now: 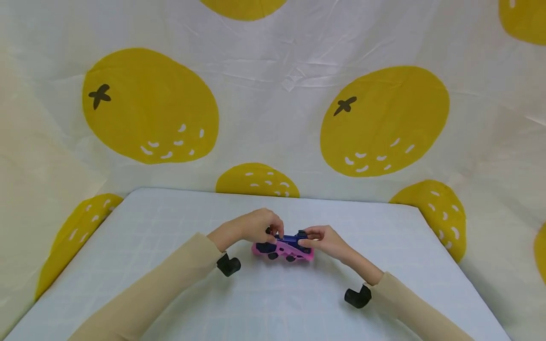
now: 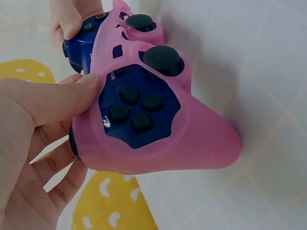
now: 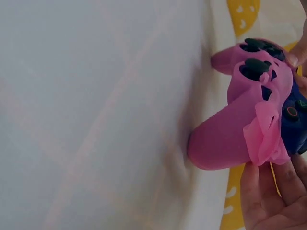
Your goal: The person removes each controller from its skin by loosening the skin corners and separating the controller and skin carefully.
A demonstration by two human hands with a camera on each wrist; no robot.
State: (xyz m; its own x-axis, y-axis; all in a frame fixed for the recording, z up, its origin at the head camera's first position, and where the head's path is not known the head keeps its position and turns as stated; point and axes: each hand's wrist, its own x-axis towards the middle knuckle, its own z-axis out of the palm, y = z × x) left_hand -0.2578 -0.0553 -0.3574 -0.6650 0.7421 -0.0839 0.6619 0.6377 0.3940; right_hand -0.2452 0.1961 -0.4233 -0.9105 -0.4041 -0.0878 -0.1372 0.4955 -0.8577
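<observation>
Mid-desk (image 1: 170, 284), away from every edge: both hands, left (image 1: 256, 226) and right (image 1: 322, 239), gripping blue controller (image 1: 290, 237) in half-peeled pink sleeve (image 1: 282, 251).

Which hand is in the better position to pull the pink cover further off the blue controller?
Probably the right hand: the pink cover is already loose and bunched at its fingers, baring the blue controller. The left hand grips a side still fully covered.

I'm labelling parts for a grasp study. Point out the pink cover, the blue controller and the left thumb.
pink cover (image 2: 206, 143), left wrist view, its grip
blue controller (image 2: 76, 50), left wrist view, bared corner
left thumb (image 2: 57, 98), left wrist view, its middle
</observation>
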